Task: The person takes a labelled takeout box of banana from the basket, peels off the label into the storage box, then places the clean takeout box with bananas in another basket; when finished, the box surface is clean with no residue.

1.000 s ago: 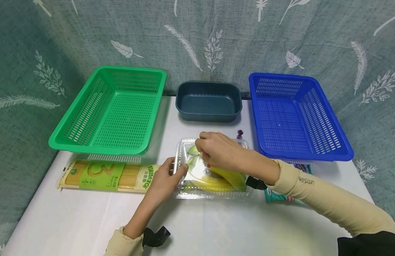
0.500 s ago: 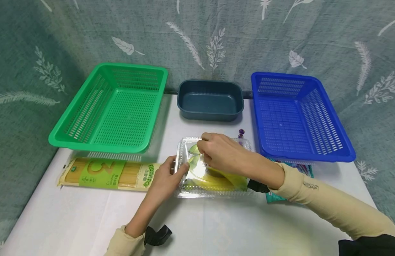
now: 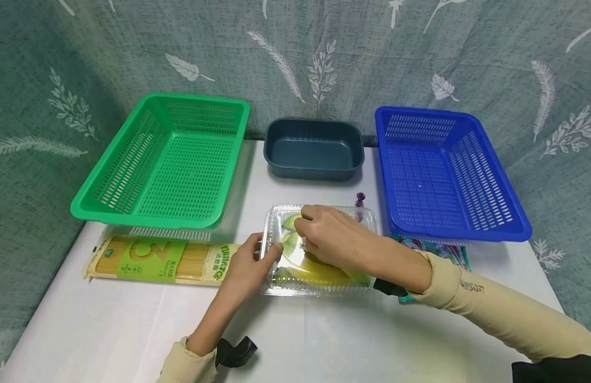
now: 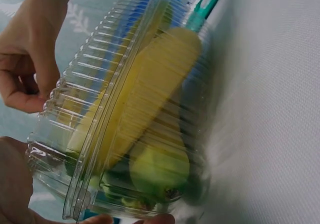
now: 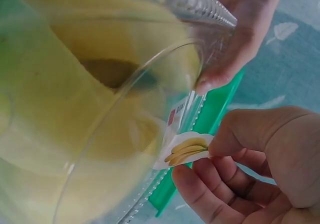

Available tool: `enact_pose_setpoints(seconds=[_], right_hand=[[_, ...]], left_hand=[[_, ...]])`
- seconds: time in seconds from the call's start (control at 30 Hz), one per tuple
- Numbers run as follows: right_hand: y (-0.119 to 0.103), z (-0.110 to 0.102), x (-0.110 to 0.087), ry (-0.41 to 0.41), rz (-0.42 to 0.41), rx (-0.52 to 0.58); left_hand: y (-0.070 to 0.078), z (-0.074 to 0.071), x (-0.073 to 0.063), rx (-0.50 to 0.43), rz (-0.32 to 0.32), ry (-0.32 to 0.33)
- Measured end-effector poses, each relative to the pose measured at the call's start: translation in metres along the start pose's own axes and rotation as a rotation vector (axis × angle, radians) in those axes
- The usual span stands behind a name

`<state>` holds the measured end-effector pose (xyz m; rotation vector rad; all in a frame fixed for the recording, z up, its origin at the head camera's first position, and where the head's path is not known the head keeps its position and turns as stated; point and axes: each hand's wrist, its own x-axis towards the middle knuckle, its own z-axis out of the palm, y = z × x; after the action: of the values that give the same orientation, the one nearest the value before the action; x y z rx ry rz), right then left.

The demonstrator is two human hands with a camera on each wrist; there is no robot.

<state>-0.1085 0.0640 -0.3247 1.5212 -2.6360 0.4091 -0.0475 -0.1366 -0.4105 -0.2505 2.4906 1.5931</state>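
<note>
A clear plastic clamshell box (image 3: 319, 291) lies on the white table in front of the person. Yellow and green fruit (image 4: 150, 79), some of it long like bananas, shows through its walls. At the box's left edge, the left hand (image 3: 249, 268) grips it, thumb over the rim and fingers along the side. Over the lid, the right hand (image 3: 329, 231) pinches a small white sticker (image 5: 185, 151) printed with bananas between thumb and forefinger. The sticker sits right at the lid's surface, beside a small label with a red mark. From the head, the right hand covers the sticker.
A spaghetti pack (image 3: 151, 260) lies left of the box. Behind stand a green basket (image 3: 147, 221), a dark teal tub (image 3: 314, 173) and a blue basket (image 3: 458, 234). A purple-wrapped candy (image 3: 359, 201) lies behind the box; a teal packet (image 3: 434, 248) is partly under the right forearm.
The right hand has lowered slightly over the lid and its forearm has shifted a little to the right. The left hand and the box stay where they were.
</note>
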Motion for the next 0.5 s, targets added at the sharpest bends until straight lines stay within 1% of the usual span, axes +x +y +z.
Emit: enact_pose_setpoints(seconds=[0.37,0.5], right_hand=[[-0.0071,-0.0027,-0.0027,0.009,-0.027,0.003],[-0.0106,-0.0060,-0.0039,0.004,-0.019,-0.004]], left_hand=[[0.0010,0.0000,-0.0004,-0.006,-0.005,-0.001],[0.0020,-0.0005,-0.0007,-0.006,-0.006,-0.004]])
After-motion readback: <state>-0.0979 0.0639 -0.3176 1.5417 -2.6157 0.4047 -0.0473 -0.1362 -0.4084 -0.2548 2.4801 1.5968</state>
